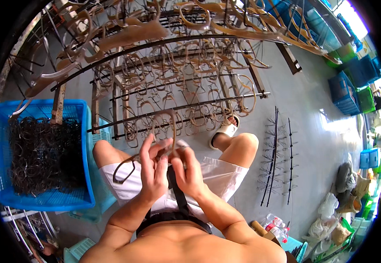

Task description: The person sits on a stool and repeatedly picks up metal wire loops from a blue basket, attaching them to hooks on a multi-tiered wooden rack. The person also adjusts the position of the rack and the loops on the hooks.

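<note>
My left hand (153,168) and my right hand (186,168) are raised together over my lap, both pinching a thin translucent brown eyeglass frame (164,127) that stands up between the fingertips. A dark eyeglass frame (124,170) hangs just left of my left hand, over my thigh. Right in front of me a black metal rack (181,107) with horizontal bars carries several tan eyeglass frames clipped in rows.
A blue plastic crate (41,153) full of dark frames stands at my left. Loose black spiked rack bars (276,158) lie on the grey floor at my right. Blue and green crates (350,94) sit far right, with bags and bottles (276,223) near the lower right.
</note>
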Demonstrator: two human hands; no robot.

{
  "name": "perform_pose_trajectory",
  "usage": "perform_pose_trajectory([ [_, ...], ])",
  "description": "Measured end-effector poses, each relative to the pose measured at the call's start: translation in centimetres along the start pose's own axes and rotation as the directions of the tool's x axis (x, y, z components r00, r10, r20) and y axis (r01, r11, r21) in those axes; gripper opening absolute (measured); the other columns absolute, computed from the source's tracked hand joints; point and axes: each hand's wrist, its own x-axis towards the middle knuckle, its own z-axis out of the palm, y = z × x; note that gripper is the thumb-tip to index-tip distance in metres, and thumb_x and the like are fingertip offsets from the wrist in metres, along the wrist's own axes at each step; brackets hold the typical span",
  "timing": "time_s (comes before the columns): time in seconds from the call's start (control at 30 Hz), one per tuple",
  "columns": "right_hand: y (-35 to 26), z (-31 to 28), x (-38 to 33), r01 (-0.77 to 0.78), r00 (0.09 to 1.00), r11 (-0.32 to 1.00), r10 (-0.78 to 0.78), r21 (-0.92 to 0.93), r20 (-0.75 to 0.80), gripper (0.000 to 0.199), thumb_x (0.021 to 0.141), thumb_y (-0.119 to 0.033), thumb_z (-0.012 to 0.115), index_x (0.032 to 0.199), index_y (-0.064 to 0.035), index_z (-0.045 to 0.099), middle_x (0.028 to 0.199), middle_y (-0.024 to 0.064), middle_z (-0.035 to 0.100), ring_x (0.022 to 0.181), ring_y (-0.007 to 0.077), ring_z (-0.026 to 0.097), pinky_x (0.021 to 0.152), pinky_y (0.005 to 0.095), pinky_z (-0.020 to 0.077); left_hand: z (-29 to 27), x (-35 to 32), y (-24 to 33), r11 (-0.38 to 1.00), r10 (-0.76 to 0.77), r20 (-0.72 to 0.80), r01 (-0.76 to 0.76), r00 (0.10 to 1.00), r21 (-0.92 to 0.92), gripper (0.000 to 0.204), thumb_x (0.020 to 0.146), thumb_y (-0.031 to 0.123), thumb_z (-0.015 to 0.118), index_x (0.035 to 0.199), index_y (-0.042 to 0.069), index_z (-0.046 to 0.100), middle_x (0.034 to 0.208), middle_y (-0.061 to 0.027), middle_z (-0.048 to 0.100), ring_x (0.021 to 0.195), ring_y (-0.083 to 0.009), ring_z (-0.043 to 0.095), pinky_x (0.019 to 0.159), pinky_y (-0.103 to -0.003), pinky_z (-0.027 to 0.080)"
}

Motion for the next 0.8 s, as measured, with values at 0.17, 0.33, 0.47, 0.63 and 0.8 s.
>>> perform_pose_trajectory([
  [0.17,2.7,-2.9,2.1,-0.012,0.964,0.994,0.041,0.110,-0.263,0.018,0.093,-0.008,0.048,0.108,0.0004,0.049,0.064,0.0028,0.049,0.051,0.0096,0.047,0.045,0.0238,0.0401,-1.4,0.7,-2.0,0.980,-0.106,-0.063,0.094,0.992,-0.173,0.044,0.084,-0.007,0.036,0.128,0.000,0.038,0.103,-0.0122,0.056,0.090,-0.0158,0.054,0.082,-0.028,0.046],
  [0.33,5.2,-9.2,9.1,0.065,0.733,0.921,0.218,0.385,-0.644,0.013,0.096,-0.016,0.045,0.094,-0.0047,0.052,0.061,-0.0039,0.045,0.045,0.0020,0.035,0.040,0.0180,0.0282,-6.7,0.5,-4.0,0.917,0.291,-0.266,-0.188,0.919,0.351,0.041,0.080,-0.007,0.037,0.119,-0.001,0.046,0.100,-0.0098,0.055,0.082,-0.0133,0.048,0.075,-0.026,0.041],
  [0.47,9.3,-10.2,12.6,-0.116,0.686,0.986,0.168,0.121,-0.708,0.020,0.096,-0.020,0.045,0.088,-0.0047,0.055,0.062,-0.0028,0.051,0.051,0.0040,0.039,0.047,0.0215,0.0321,-11.3,1.5,-5.5,0.546,0.428,-0.316,0.037,0.847,0.837,0.032,0.087,0.006,0.048,0.118,-0.002,0.049,0.110,-0.0167,0.052,0.097,-0.0276,0.050,0.083,-0.037,0.039],
  [0.63,8.7,-9.3,13.6,-0.146,0.689,0.949,0.301,0.280,-0.660,0.020,0.096,-0.020,0.045,0.091,-0.0041,0.056,0.066,-0.0018,0.056,0.048,0.0026,0.039,0.043,0.0198,0.0316,-15.3,4.5,-8.0,0.566,0.231,-0.483,0.287,0.845,0.773,0.037,0.090,0.020,0.055,0.121,0.001,0.048,0.106,-0.0136,0.058,0.084,-0.0227,0.054,0.072,-0.033,0.042],
  [0.8,9.1,-9.6,13.8,-0.097,0.699,0.936,0.306,0.338,-0.646,0.019,0.096,-0.018,0.045,0.091,-0.0040,0.056,0.067,-0.0019,0.057,0.047,0.0015,0.040,0.041,0.0187,0.0318,-18.5,5.4,-11.5,0.731,0.150,-0.512,0.254,0.846,0.634,0.033,0.092,0.022,0.054,0.115,-0.001,0.052,0.093,-0.0130,0.065,0.080,-0.0186,0.061,0.070,-0.029,0.046],
])
